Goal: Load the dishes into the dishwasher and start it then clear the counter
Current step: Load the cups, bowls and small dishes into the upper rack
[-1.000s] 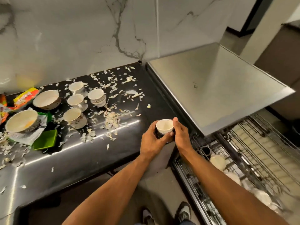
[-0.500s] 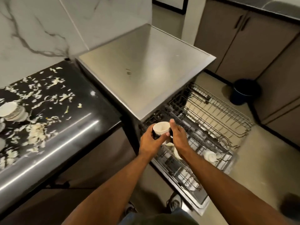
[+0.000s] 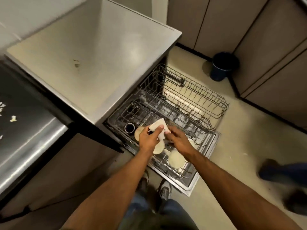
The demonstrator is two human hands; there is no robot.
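Cup point(image 3: 159, 130) between both hands, over rack point(image 3: 191, 113)

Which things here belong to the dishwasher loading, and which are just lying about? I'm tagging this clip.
Job: cup held by left hand and right hand; lower rack; upper rack; loaded dishes.
Lying about: bin; counter scraps.

A cream-white cup point(image 3: 158, 130) with a faint darker pattern on its side is seen above grey metal wire racks point(image 3: 187, 103), in which pale cream dishes point(image 3: 176, 159) and a dark blue-black cup point(image 3: 129, 127) are set. The dishwasher top point(image 3: 93, 63) is shown in dull silver-grey, the counter point(image 3: 25, 113) in glossy black strewn with white flakes. A dark blue bin point(image 3: 222, 67) is seen on a beige floor point(image 3: 240, 138) before grey-brown cabinet doors point(image 3: 265, 47).
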